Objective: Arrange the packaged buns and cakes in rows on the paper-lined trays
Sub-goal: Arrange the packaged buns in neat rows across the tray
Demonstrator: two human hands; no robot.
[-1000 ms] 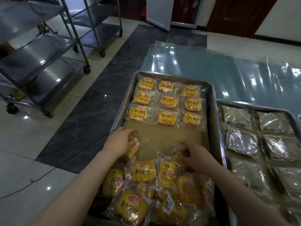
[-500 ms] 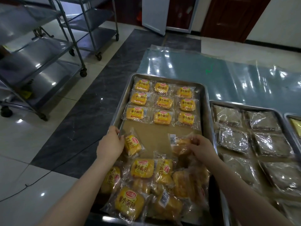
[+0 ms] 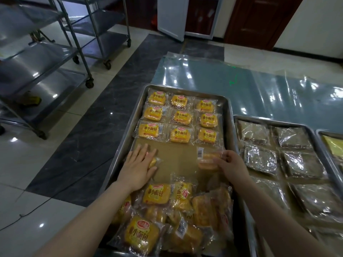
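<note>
Both grips are on packets: the left hand (image 3: 138,168) lies flat, fingers straight, pressing a bun packet (image 3: 154,162) onto the brown paper (image 3: 178,156) at the left edge of the tray (image 3: 121,150), while the right hand (image 3: 232,164) pinches a second packet (image 3: 207,160), barcode up, at the right edge. Three neat rows of buns (image 3: 181,118) fill the far end; a loose heap (image 3: 167,210) sits nearest. Alongside, wrapped cakes (image 3: 259,158) line the neighbouring tray (image 3: 236,119).

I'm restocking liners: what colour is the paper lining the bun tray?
The paper is plain tan-brown, clearest in the head view.
</note>
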